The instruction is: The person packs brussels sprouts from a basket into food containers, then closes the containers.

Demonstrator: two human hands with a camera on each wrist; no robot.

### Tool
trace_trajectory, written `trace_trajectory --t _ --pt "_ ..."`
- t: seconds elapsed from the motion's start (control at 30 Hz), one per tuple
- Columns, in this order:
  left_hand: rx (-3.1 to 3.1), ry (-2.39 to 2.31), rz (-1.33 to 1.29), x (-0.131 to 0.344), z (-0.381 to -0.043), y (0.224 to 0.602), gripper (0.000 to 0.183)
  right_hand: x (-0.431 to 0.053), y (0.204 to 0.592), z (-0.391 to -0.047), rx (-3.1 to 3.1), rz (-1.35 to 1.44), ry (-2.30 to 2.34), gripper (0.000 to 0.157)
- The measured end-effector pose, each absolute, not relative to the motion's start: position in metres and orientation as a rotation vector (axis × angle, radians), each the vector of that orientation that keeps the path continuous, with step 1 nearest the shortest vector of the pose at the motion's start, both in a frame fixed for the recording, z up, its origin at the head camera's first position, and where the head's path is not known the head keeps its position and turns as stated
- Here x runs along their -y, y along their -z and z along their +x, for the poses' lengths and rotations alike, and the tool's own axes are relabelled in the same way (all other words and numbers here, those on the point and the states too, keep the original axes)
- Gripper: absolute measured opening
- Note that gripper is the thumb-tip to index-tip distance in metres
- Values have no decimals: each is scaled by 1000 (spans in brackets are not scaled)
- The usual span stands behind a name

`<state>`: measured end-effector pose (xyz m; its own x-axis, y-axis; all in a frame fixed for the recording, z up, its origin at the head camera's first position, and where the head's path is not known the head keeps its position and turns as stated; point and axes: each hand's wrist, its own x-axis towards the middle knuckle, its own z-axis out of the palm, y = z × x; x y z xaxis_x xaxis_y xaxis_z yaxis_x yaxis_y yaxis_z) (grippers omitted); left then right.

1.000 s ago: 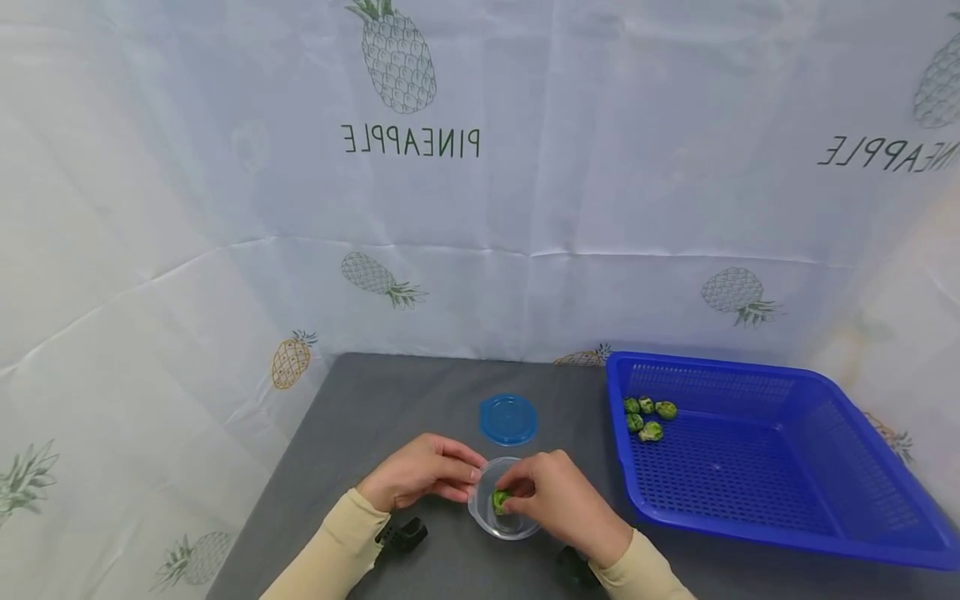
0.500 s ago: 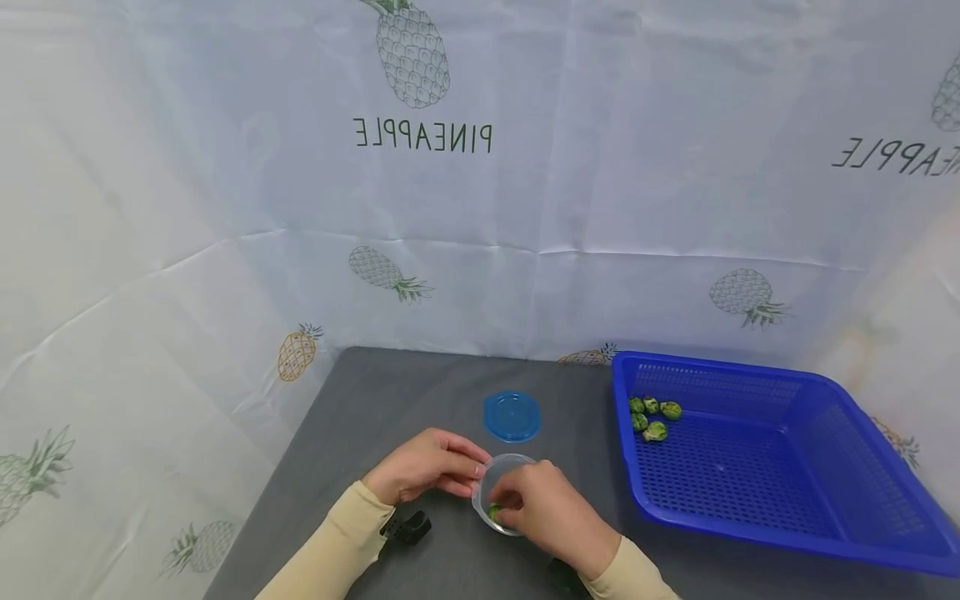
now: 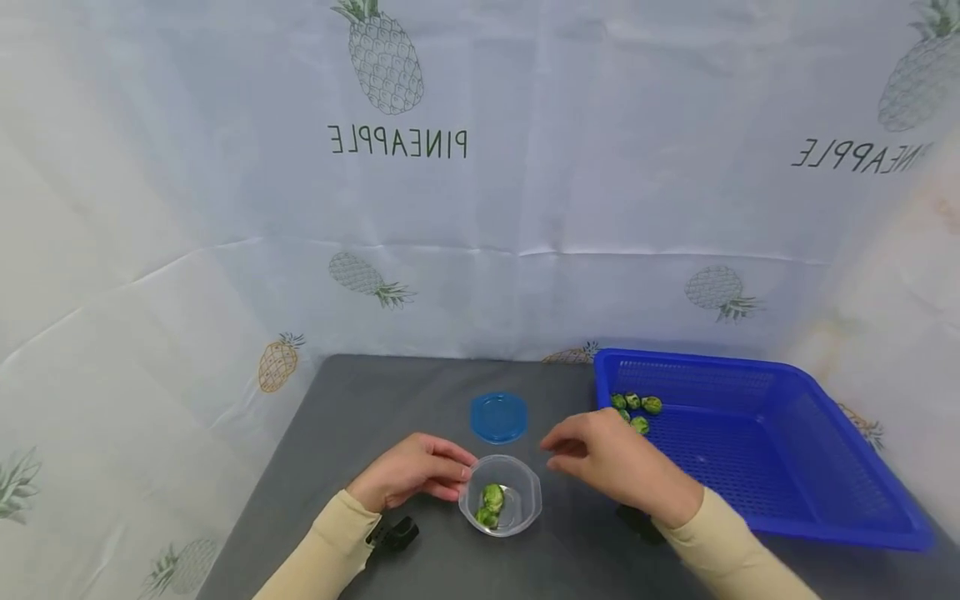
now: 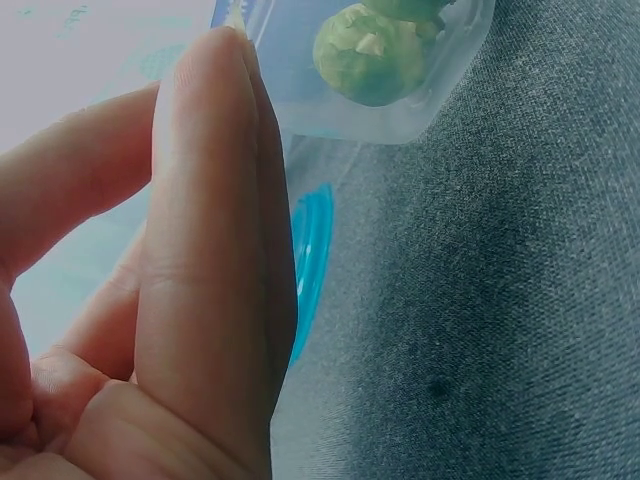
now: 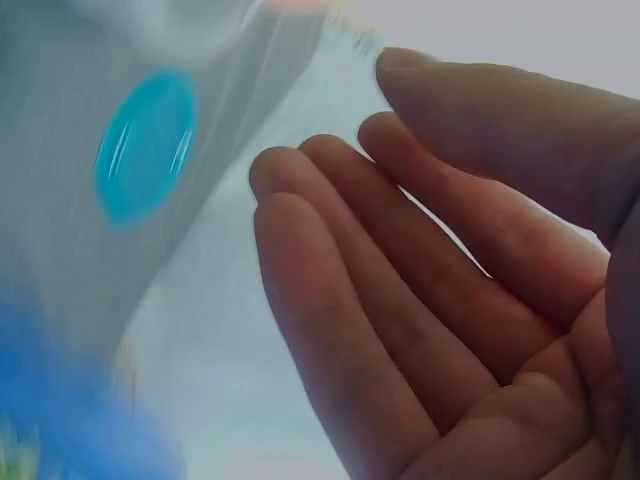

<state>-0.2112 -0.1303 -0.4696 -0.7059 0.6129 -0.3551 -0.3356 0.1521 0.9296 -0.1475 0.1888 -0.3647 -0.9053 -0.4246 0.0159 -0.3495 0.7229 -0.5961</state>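
Observation:
A clear plastic container [image 3: 519,507] stands on the grey table with two Brussels sprouts [image 3: 492,497] showing inside, toward its left. My left hand [image 3: 415,473] pinches its left rim between thumb and fingers; in the left wrist view the thumb [image 4: 205,230] reaches the edge of the container. My right hand [image 3: 611,454] hovers between the container and the basket. Its fingers [image 5: 310,260] are loosely bent with nothing between them in the right wrist view. Just behind the container lies a round blue lid [image 3: 499,417], flat on the table.
On the right sits a large blue plastic basket [image 3: 738,471]. Several Brussels sprouts [image 3: 651,406] are gathered in its back left corner, partly behind my right hand. A white curtain [image 3: 480,300] printed with pineapples hangs behind the table.
My right hand has let go of a Brussels sprout in the container, come out and moved right toward the basket. The left hand has stayed at the container's rim. The head view shifted slightly.

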Motion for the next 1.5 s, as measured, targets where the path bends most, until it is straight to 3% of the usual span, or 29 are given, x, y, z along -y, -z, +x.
trace_trajectory --t 0.23,0.53,1.03,1.5 --pt "-1692 -1663 243 135 -209 475 36 -269 356 -183 -2889 -433 791 18" --pt "-1687 -1669 232 145 -204 478 39 -350 405 -224 -2852 -247 760 30" --pt "-1677 -1669 241 139 -206 476 38 -377 426 -239 -2696 -37 902 41" --pt "-1653 -1681 244 131 -212 474 37 -381 435 -239 -2727 40 961 41"
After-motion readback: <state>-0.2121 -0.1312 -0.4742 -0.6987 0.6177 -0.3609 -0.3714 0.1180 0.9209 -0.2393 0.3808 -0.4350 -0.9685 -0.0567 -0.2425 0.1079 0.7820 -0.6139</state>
